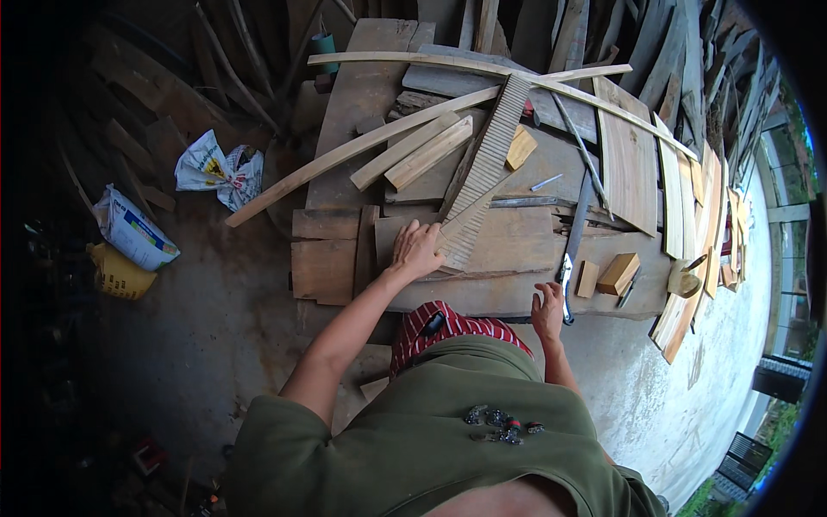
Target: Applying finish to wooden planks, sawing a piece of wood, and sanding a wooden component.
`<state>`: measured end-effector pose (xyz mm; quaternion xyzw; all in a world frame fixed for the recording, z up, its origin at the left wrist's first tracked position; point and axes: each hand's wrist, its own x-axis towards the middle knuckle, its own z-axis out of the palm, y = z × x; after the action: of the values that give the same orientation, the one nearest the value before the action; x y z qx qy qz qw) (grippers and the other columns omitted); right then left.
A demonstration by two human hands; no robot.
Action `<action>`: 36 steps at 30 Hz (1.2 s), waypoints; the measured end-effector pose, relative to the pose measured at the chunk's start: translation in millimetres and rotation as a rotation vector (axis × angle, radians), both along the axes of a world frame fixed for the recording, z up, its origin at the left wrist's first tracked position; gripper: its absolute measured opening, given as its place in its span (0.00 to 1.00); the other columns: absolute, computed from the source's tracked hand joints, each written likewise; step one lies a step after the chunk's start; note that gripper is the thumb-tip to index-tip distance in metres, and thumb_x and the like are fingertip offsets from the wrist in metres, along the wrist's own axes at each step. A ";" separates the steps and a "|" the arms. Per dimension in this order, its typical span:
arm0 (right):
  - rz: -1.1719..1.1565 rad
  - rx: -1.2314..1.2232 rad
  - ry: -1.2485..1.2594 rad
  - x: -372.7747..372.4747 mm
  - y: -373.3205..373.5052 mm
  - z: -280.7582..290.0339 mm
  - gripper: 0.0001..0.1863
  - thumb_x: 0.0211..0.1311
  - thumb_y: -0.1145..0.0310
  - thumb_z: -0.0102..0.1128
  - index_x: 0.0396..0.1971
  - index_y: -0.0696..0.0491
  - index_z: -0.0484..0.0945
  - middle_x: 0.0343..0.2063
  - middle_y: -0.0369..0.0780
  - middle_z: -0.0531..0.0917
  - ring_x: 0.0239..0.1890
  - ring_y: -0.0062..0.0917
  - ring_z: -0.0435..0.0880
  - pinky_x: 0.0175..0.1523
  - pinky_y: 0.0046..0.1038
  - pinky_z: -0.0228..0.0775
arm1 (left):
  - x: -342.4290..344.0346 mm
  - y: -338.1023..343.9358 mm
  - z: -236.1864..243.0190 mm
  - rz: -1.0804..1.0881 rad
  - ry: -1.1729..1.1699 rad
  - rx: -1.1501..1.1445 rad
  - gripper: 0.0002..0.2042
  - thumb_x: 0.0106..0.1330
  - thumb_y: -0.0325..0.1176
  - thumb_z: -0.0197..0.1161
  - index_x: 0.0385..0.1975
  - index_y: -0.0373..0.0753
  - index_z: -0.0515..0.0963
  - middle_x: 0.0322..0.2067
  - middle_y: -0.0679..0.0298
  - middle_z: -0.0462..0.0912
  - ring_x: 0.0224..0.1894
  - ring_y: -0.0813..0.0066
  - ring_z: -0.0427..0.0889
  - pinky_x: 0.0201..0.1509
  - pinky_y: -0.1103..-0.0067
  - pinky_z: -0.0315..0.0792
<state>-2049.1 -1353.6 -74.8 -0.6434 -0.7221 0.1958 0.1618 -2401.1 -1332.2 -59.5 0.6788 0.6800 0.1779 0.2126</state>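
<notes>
Strip of brown wood (pixel 496 142), scored with close crosswise grooves, slants away from the left hand (pixel 417 250), whose fingers hold its near end. The right hand (pixel 546 308) is loosely curled beside a saw (pixel 566 277); whether they touch is unclear. Beyond the left hand, a long batten (pixel 388 131) and two sawn lengths (pixel 429 153) crowd the strip.

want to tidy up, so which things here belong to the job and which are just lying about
Probably in the job:
grooved wood, at the left hand
handsaw, beside the right hand

Probably just lying about:
knotted white bag
blue-and-white sack
yellow bag
</notes>
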 end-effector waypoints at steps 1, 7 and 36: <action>-0.021 -0.021 0.008 1.1 -1.0 1.1 0.13 0.56 0.76 0.61 0.42 0.54 0.79 0.45 0.46 0.75 0.50 0.43 0.75 0.56 0.38 0.68 | -0.7 1.9 -0.9 0.014 -0.034 -0.004 0.22 0.45 0.36 0.64 0.43 0.35 0.74 0.38 0.53 0.82 0.47 0.54 0.75 0.52 0.62 0.71; -0.050 -0.007 -0.027 9.8 -11.1 7.8 0.13 0.55 0.77 0.61 0.42 0.54 0.79 0.45 0.46 0.75 0.50 0.43 0.75 0.56 0.39 0.68 | -33.1 38.4 -15.6 0.190 -0.060 0.026 0.23 0.49 0.38 0.64 0.43 0.33 0.72 0.37 0.41 0.81 0.46 0.44 0.77 0.50 0.59 0.74; -0.194 -0.050 -0.042 21.9 -46.0 14.1 0.12 0.57 0.76 0.59 0.43 0.54 0.79 0.44 0.45 0.75 0.50 0.42 0.74 0.56 0.38 0.67 | -70.6 121.3 -29.5 0.253 -0.015 -0.311 0.30 0.39 0.44 0.78 0.41 0.31 0.78 0.50 0.44 0.76 0.51 0.47 0.79 0.56 0.65 0.75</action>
<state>-2027.2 -1399.5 -60.7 -0.7183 -0.6544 0.1836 0.1485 -2471.7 -1210.9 -89.0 0.5458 0.7774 0.1012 0.2958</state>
